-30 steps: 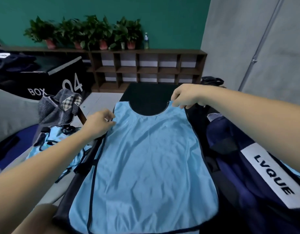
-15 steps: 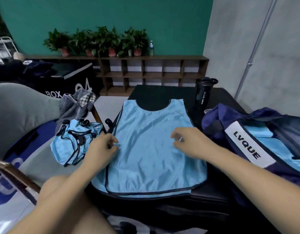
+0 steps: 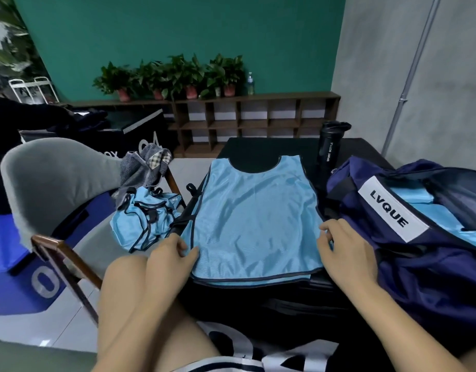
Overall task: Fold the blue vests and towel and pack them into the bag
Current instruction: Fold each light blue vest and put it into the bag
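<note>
Here we go: 1 blue vest (image 3: 255,218) lies flat and face-up on the black table (image 3: 298,146), dead centre, neck hole at 12 o'clock, hem at 6. The left hand (image 3: 172,253) is on the vest's edge at about 8 o'clock, thumb on top of the fabric and fingers curled, pinching it. The right hand (image 3: 347,248) mirrors it at 4 o'clock, fingers hooked over the side seam, gripping it by the look of things.

At 3 o'clock sits the navy bag (image 3: 392,264), mouth open, and a strip of light blue fabric (image 3: 416,197) shows inside, so at least 1 vest looks packed already. Whether it is folded, I cannot tell.

Over at 9 o'clock, a crumpled heap of blue vests (image 3: 148,218) waits on the grey chair (image 3: 57,178); how many is impossible to count. Just beyond it, at 10 o'clock, the striped towel (image 3: 148,167) hangs bunched up, untouched. A sport bottle (image 3: 330,146) stands at 1 o'clock.

So my read: early to middle of the job. This vest is spread and smoothed but shows 0 folds. Left to do: fold it, pack it, then the heap, then the towel.
</note>
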Available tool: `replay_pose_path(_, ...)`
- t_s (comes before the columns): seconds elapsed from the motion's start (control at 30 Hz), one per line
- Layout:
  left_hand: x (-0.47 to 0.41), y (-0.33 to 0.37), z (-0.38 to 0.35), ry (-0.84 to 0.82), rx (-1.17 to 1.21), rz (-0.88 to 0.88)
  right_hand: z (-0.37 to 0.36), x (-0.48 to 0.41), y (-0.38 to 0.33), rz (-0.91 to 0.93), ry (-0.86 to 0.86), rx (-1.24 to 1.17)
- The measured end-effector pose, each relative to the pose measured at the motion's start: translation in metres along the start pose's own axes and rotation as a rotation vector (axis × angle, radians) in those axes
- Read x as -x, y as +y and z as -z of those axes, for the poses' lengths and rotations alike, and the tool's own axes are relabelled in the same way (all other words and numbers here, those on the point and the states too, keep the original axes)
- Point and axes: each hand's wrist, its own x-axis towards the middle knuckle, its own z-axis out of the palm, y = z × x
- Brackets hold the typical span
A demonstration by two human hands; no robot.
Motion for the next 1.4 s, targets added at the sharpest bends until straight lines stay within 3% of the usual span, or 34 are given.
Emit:
replay_pose_path(0.5, 0.02, -0.004, -0.002, 0.037, 0.02, -0.127, -0.019, 0.013, 0.02, -0.134, -0.029, 0.298)
replay_pose_path(0.7, 0.022, 0.0, 0.002, 0.044, 0.022, -0.156, -0.017, 0.008, 0.021, -0.21, -0.084, 0.236)
replay_pose_path(0.93, 0.025, 0.002, 0.019, 0.156, 0.388, 0.131, -0.015, 0.009, 0.019, -0.203, -0.053, 0.189)
replay_pose_path(1.03, 0.027, 0.008, 0.026, 0.162, 0.441, 0.22, -0.007, 0.011, 0.015, -0.25, -0.049, -0.015)
replay_pose_path(1.2, 0.033, 0.02, 0.049, 0.132, 0.379, 0.221, 0.011, 0.021, 0.003, -0.286, -0.013, -0.466)
replay_pose_path(1.4, 0.032, -0.008, 0.064, 0.038, -0.239, 0.055, 0.018, 0.032, -0.017, -0.218, -0.065, -0.617)
